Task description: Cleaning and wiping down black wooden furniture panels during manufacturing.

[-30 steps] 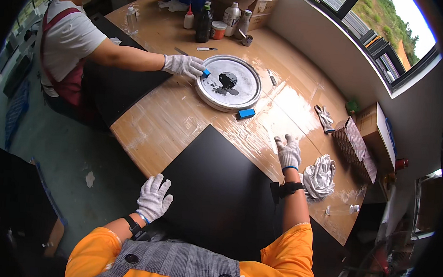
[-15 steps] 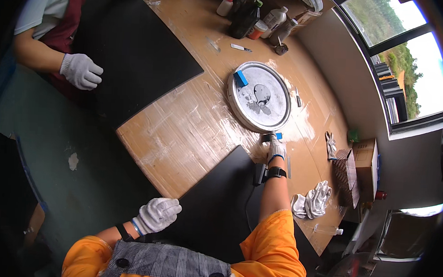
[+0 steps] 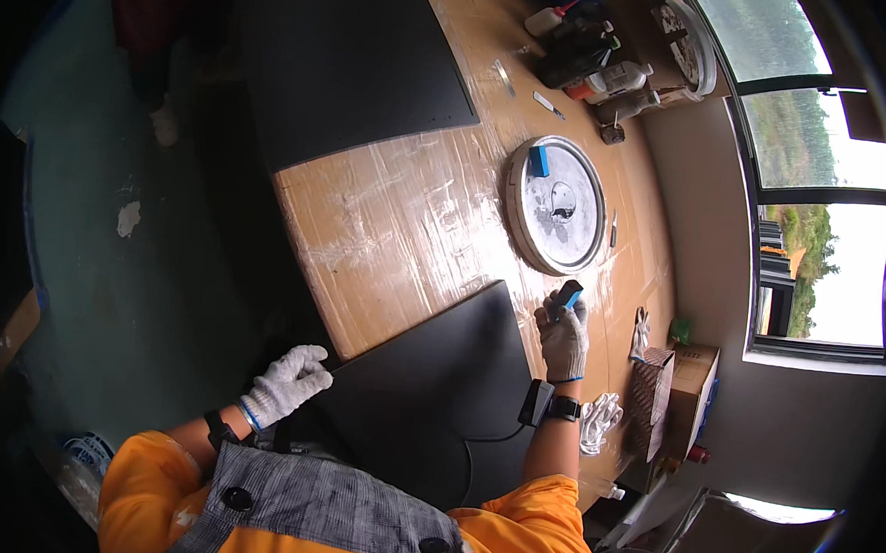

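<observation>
In my gloved right hand (image 3: 564, 345) I grip a small blue-and-black block (image 3: 570, 293), held up off the table just below a round pale lid (image 3: 559, 204). A wet dark patch marks the lid's top, and a second blue block (image 3: 539, 161) rests near its rim. My left hand (image 3: 287, 381), also gloved, hovers by the near corner of a black sheet (image 3: 437, 386). Its fingers are loosely apart and hold nothing. The black sheet lies on the table's near end, under my right forearm.
Another black sheet (image 3: 359, 62) covers the far left of the brown table (image 3: 396, 214). Several bottles (image 3: 619, 77) and a knife (image 3: 548, 105) are beyond the lid. White gloves (image 3: 599, 423) and a cardboard box (image 3: 693, 385) sit at right. A person's leg (image 3: 163, 112) shows at upper left.
My right hand has drawn back from the lid's edge and lifted the blue-and-black block. My left hand's fingers have loosened. The other person has moved mostly out of the upper left.
</observation>
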Motion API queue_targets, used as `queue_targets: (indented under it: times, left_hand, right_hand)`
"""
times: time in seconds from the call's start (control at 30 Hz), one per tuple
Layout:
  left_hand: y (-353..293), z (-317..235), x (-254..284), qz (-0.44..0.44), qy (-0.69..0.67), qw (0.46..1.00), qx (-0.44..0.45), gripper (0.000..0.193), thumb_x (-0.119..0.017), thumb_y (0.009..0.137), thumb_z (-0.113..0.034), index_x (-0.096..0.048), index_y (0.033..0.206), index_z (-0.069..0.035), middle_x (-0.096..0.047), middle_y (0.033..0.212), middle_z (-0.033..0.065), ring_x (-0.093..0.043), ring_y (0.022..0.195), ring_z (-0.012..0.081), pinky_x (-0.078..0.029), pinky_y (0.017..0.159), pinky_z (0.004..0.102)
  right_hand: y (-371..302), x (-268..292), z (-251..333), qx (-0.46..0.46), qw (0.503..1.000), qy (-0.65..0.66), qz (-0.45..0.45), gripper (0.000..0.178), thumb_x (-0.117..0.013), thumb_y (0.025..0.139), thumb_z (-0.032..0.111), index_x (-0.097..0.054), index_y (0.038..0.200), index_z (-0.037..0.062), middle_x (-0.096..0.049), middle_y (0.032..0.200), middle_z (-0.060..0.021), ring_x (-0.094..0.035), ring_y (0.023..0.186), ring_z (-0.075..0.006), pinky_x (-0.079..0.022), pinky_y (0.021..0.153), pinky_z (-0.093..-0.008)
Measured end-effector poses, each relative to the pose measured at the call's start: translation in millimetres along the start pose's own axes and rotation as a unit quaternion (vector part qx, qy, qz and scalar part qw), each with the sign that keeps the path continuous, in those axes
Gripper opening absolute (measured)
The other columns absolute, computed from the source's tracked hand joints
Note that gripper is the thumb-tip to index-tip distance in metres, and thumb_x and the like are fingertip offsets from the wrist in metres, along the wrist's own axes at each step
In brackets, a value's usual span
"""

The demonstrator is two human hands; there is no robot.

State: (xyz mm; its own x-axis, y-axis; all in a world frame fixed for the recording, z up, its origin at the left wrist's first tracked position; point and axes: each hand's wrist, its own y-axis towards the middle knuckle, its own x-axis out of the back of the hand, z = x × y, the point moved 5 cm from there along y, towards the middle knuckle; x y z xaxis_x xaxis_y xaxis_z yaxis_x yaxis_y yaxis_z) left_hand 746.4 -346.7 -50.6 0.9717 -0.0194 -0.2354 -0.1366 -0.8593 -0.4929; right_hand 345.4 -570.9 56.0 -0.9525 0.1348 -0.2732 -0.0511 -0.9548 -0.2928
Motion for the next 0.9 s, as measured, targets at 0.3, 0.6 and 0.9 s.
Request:
queue_targets:
  times: [0.3,0.6,0.9]
  left_hand:
    - [-19.4,22.6,-39.7,0.015,-0.135,0.984,0.114,0.040,-0.066,0.089,-0.031,-0.056,0.119,-0.005,-0.063,0.101,0.0017,-0.059,0.094,0.0117,-0.052,0.079,0.0279]
    - [-27.6,11.3,-50.2,0.016,-0.135,0.989,0.059,0.043,-0.058,0.092,-0.040,-0.059,0.121,-0.008,-0.065,0.100,0.0018,-0.057,0.080,0.0099,-0.049,0.072,0.0266]
    - [-42.3,18.0,-44.7,0.007,-0.157,0.986,0.063,0.036,-0.058,0.093,-0.035,-0.061,0.117,-0.008,-0.064,0.092,-0.0009,-0.057,0.080,0.0076,-0.050,0.072,0.0251]
  right_hand:
    - [-47.0,-158.7,-29.5,-0.137,0.972,-0.038,0.188,0.042,-0.049,0.085,0.006,-0.049,0.127,0.0041,-0.058,0.110,-0.0186,-0.060,0.090,-0.0278,-0.054,0.072,-0.0395]
    - [-94.6,-281.1,-90.4,-0.125,0.777,-0.455,0.417,0.041,-0.061,0.088,0.012,-0.050,0.125,-0.0022,-0.058,0.106,-0.0121,-0.059,0.091,-0.0175,-0.053,0.078,-0.0307]
    - [-115.5,-323.1,-148.8,-0.195,0.717,-0.408,0.531,0.045,-0.070,0.081,0.010,-0.052,0.122,-0.0003,-0.062,0.108,-0.0091,-0.057,0.098,-0.0154,-0.049,0.084,-0.0294]
